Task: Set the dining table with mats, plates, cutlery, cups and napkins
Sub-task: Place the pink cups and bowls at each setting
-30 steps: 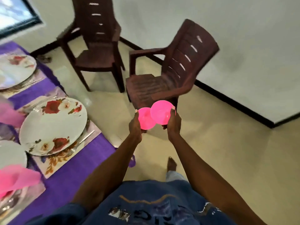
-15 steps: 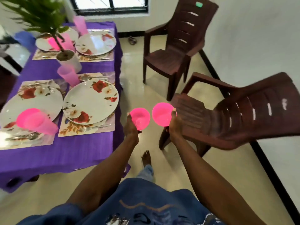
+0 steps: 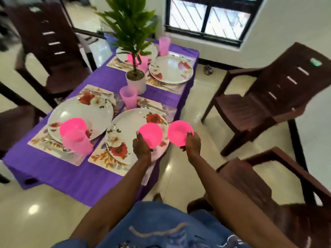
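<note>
Now two round glossy pink cups.

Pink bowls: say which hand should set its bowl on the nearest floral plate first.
Left. The left hand already holds its pink bowl over the nearest plate; the right hand holds its bowl off the table edge, above the floor.

Stood in a white pot mid-table: a green plant. Ranged round about on the pale tiled floor: dark brown chairs. Set in the far white wall: a black-framed window, blurred.
</note>
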A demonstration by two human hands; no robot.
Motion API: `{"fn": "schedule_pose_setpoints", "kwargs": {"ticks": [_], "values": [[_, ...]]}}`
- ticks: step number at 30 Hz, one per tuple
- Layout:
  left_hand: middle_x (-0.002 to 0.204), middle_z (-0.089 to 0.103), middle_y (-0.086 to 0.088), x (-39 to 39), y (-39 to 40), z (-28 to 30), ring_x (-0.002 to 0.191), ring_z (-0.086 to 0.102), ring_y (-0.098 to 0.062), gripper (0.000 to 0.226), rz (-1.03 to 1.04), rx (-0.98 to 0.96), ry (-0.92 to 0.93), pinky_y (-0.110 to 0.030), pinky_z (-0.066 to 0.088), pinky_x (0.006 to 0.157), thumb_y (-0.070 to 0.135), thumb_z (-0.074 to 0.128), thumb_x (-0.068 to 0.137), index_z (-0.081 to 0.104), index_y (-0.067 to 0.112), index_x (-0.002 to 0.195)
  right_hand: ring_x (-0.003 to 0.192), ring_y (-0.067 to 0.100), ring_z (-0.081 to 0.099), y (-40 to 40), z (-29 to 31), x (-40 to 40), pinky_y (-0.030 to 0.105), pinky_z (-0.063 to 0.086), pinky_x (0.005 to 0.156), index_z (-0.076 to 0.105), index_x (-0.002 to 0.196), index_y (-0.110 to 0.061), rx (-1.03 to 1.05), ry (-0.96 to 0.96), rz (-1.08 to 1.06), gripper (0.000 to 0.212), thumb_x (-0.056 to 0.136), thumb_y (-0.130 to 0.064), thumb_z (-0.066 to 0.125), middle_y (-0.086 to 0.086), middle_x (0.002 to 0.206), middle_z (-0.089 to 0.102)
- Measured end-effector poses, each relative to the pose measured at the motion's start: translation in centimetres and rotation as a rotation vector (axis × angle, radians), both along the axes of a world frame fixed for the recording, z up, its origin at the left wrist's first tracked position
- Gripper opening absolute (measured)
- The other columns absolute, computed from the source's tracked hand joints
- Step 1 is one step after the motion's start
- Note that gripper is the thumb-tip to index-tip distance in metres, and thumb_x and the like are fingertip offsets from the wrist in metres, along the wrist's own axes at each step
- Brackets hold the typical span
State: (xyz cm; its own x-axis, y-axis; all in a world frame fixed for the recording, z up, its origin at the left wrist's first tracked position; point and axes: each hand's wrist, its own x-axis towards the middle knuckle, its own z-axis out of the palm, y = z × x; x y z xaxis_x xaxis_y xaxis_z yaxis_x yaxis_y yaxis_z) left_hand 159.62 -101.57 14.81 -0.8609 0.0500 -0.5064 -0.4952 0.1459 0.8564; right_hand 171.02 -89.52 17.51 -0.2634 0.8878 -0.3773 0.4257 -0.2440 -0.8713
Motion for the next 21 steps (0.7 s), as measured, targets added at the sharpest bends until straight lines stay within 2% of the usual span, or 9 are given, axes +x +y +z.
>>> {"fn": "schedule_pose_setpoints", "kwargs": {"ticks": [2, 3, 6, 7, 9, 12, 15, 18, 21], "values": [[0.135, 0.052, -0.012, -3.0, -0.2, -0.2, 0.114, 0.054, -0.034, 0.07, 0.061, 0.01, -0.048, -0.046, 0.058, 0.074, 0.061, 0.036, 0.098, 0.047, 0.007, 0.141, 0.071, 0.037, 0.067, 1.3, -0.2, -4.0, 0.032, 0.049, 0.046, 0.059, 0.109, -0.01, -0.002, -0.021, 0.122, 0.031, 0.097, -0.032, 0.041, 0.018, 0.1, 0.065], [0.136, 0.051, -0.013, -4.2, -0.5, -0.4, 0.114, 0.055, -0.036, 0.071, 0.096, 0.006, -0.066, -0.049, 0.06, 0.072, 0.062, 0.036, 0.098, 0.046, 0.008, 0.142, 0.076, 0.038, 0.067, 1.6, -0.2, -5.8, 0.032, 0.051, 0.047, 0.06, 0.113, -0.01, -0.009, -0.027, 0.176, 0.033, 0.096, -0.032, 0.042, 0.018, 0.103, 0.066], [0.129, 0.053, -0.011, -6.3, -1.3, -0.9, 0.105, 0.059, -0.035, 0.062, 0.176, -0.074, -0.068, -0.033, 0.055, 0.044, 0.058, 0.035, 0.1, 0.046, 0.015, 0.142, 0.073, 0.032, 0.067, 1.9, 0.0, -10.1, 0.028, 0.05, 0.041, 0.058, 0.124, -0.011, -0.052, 0.009, 0.317, 0.031, 0.098, -0.023, 0.045, 0.014, 0.105, 0.064], [0.127, 0.054, -0.01, -6.9, -1.6, -0.9, 0.104, 0.059, -0.034, 0.059, 0.217, -0.079, -0.065, -0.032, 0.054, 0.042, 0.057, 0.036, 0.1, 0.048, 0.016, 0.141, 0.07, 0.029, 0.067, 2.0, 0.0, -11.4, 0.031, 0.053, 0.044, 0.058, 0.128, -0.013, -0.062, 0.022, 0.367, 0.032, 0.099, -0.022, 0.046, 0.012, 0.105, 0.064], [0.126, 0.056, -0.01, -7.4, -1.7, -1.0, 0.106, 0.059, -0.034, 0.056, 0.284, -0.073, -0.064, -0.044, 0.06, 0.059, 0.055, 0.037, 0.1, 0.051, 0.017, 0.139, 0.066, 0.023, 0.066, 2.3, -0.2, -13.5, 0.036, 0.056, 0.051, 0.058, 0.13, -0.015, -0.075, 0.023, 0.44, 0.034, 0.099, -0.025, 0.047, 0.01, 0.104, 0.065], [0.125, 0.056, -0.006, -7.7, -1.7, -1.3, 0.109, 0.056, -0.032, 0.059, 0.424, -0.07, -0.087, -0.055, 0.057, 0.081, 0.059, 0.04, 0.097, 0.053, 0.018, 0.137, 0.07, 0.026, 0.068, 3.1, -0.9, -16.0, 0.028, 0.052, 0.046, 0.058, 0.129, -0.014, -0.084, 0.027, 0.579, 0.035, 0.098, -0.028, 0.048, 0.011, 0.107, 0.067], [0.125, 0.057, -0.007, -8.0, -1.1, -2.0, 0.107, 0.057, -0.033, 0.063, 0.569, -0.013, -0.122, -0.057, 0.057, 0.078, 0.067, 0.047, 0.087, 0.055, 0.024, 0.132, 0.076, 0.03, 0.069, 4.5, -1.4, -17.9, 0.03, 0.055, 0.049, 0.057, 0.129, -0.014, -0.117, 0.025, 0.7, 0.037, 0.093, -0.021, 0.049, 0.014, 0.106, 0.067], [0.12, 0.06, -0.007, -8.5, 0.0, -2.9, 0.1, 0.06, -0.033, 0.071, 0.747, 0.039, -0.15, -0.058, 0.058, 0.072, 0.077, 0.054, 0.07, 0.059, 0.028, 0.121, 0.059, 0.033, 0.066, 6.1, -1.2, -19.2, 0.044, 0.057, 0.053, 0.059, 0.114, -0.01, -0.132, 0.0, 0.831, 0.03, 0.086, -0.013, 0.049, 0.022, 0.093, 0.068], [0.114, 0.058, -0.005, -8.5, 0.9, -4.3, 0.099, 0.061, -0.033, 0.064, 0.857, 0.02, -0.146, -0.058, 0.058, 0.067, 0.072, 0.057, 0.074, 0.057, 0.026, 0.119, 0.051, 0.039, 0.063, 7.3, -1.2, -20.2, 0.054, 0.055, 0.047, 0.052, 0.106, -0.004, -0.152, 0.013, 0.846, 0.023, 0.084, -0.011, 0.051, 0.028, 0.089, 0.065]]}}
